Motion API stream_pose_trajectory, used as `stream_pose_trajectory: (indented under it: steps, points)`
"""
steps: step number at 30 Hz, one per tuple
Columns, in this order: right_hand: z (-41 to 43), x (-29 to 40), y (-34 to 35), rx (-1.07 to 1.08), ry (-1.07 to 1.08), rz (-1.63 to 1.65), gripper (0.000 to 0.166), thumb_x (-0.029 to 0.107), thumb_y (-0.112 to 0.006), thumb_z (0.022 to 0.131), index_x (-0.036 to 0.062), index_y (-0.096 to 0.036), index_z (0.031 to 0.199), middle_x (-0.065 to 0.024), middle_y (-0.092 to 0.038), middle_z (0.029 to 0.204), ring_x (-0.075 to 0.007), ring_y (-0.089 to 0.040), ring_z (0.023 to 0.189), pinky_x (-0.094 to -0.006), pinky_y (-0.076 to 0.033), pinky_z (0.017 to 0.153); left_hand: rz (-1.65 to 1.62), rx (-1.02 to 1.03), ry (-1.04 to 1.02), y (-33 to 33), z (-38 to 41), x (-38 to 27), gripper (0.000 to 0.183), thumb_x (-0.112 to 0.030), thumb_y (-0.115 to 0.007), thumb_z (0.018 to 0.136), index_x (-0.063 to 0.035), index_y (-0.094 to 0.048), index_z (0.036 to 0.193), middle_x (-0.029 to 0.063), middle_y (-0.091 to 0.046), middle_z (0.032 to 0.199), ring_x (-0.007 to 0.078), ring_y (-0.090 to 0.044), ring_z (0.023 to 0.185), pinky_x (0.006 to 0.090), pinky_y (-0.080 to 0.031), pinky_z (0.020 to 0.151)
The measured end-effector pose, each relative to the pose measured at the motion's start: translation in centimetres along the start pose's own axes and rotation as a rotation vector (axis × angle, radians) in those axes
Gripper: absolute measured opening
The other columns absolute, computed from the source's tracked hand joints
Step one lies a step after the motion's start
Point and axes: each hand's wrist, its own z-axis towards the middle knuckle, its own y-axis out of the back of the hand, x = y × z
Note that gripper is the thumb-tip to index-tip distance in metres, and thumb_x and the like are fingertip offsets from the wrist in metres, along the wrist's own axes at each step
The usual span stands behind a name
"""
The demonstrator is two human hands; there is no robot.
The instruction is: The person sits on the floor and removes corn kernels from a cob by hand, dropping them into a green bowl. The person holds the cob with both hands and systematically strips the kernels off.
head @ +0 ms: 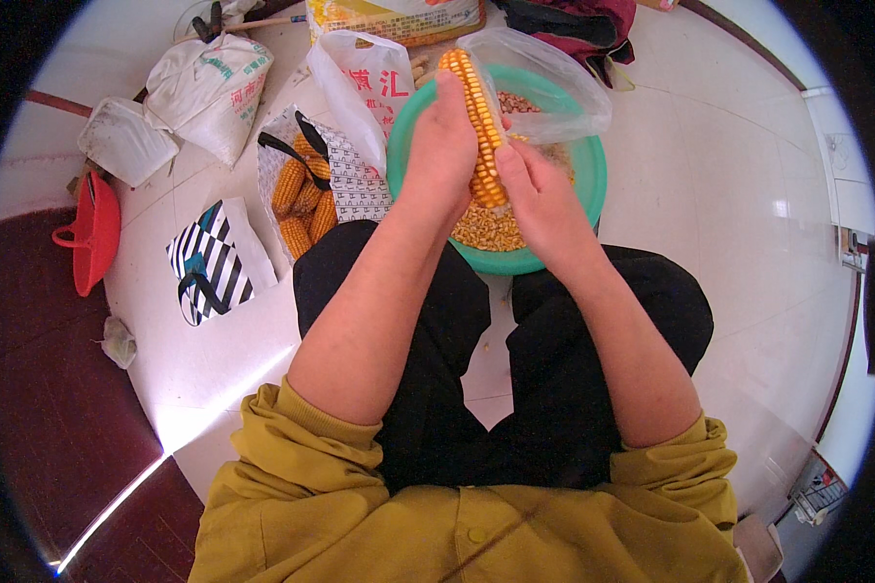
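Note:
My left hand (443,142) is wrapped around a dried corn cob (481,131), its thumb along the upper end. On the cob's other side, my right hand (536,189) grips the lower part. The cob still bears rows of yellow kernels and is tilted over a green plastic basin (594,175). Loose corn kernels (488,228) lie in the basin's near part, with reddish pieces (516,103) farther back. A clear plastic bag (565,109) overlaps the basin's far right rim. Both hands partly hide the basin's contents.
Left of the basin, a patterned bag (350,175) holds several corn cobs (289,188), beside a white plastic bag (361,73). Farther left are a woven sack (208,95), a white tray (127,142), a red plastic basket (98,233) and a striped bag (215,259).

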Motion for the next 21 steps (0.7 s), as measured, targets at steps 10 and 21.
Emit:
stream_pose_trajectory:
  steps: [10,21]
  points:
    - [0.5,-0.9,-0.4,-0.057,0.029,0.148,0.038,0.028,-0.04,0.092,-0.0044,-0.049,0.109,-0.0074,-0.056,0.097,-0.0124,-0.051,0.087,-0.0258,-0.039,0.079,0.034,0.025,0.002,-0.2,-0.1,0.1,0.056,-0.046,-0.027,0.091,0.0006,-0.054,0.079,0.0077,-0.055,0.068,0.0142,-0.053,0.06,0.0271,-0.043,0.057]
    - [0.3,-1.0,0.0,-0.03,0.061,0.061,0.041,0.029,-0.037,0.092,-0.0057,-0.05,0.108,-0.0128,-0.057,0.096,-0.0163,-0.053,0.088,-0.0282,-0.04,0.079,-0.006,0.028,0.0,-0.3,-0.4,-0.1,0.053,-0.045,-0.029,0.092,0.0004,-0.054,0.08,0.0084,-0.055,0.07,0.0143,-0.053,0.061,0.0267,-0.043,0.057]
